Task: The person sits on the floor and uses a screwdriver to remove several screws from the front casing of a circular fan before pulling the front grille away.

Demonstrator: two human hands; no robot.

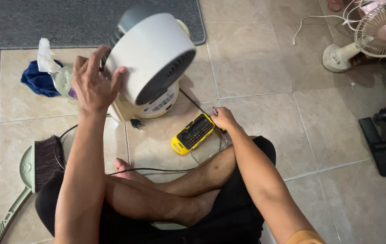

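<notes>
**Hands on a round white fan**

The left hand [93,83] spreads open against the white drum fan [150,58], steadying it upright on the tiled floor [256,68]. The right hand [223,118] pinches a small metal bit beside the yellow bit case [193,133].

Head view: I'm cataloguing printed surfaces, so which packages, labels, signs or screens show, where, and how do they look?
Yellow bit case: on the tiles beside the right hand, oblong, black inside.
Control panel: on the white fan's cream base, rounded, with small markings; the left hand steadies the fan.
No signs or screens.
</notes>
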